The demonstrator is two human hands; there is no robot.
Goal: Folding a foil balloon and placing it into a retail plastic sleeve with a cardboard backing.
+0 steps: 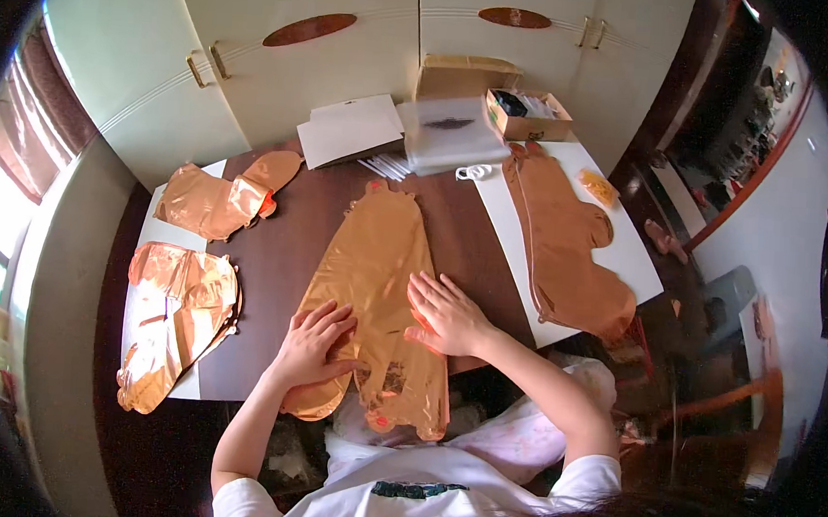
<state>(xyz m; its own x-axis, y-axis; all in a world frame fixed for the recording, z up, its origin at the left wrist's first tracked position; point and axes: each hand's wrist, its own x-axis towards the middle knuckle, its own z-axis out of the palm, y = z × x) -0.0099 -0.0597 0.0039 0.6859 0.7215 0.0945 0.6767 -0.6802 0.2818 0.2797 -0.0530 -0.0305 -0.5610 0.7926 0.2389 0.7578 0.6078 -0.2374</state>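
Observation:
A flat, uninflated gold foil balloon [377, 257] lies lengthwise on the table in front of me, its near end hanging past the table's front edge. My left hand [314, 345] rests on its left side, fingers stretched out over the foil. On the right side of the same balloon lies my right hand [448, 315], palm down with fingers extended. Dark print and small red marks show on the foil's near part. Neither hand grips anything.
Two more gold foil pieces [206, 201] [182, 312] lie at the left. A stack of copper-coloured foil [564, 248] covers the white board [552, 163] on the right. Behind stand white card sheets [351, 129], white sticks [386, 166], a clear plastic bag [453, 134] and a small box [533, 124].

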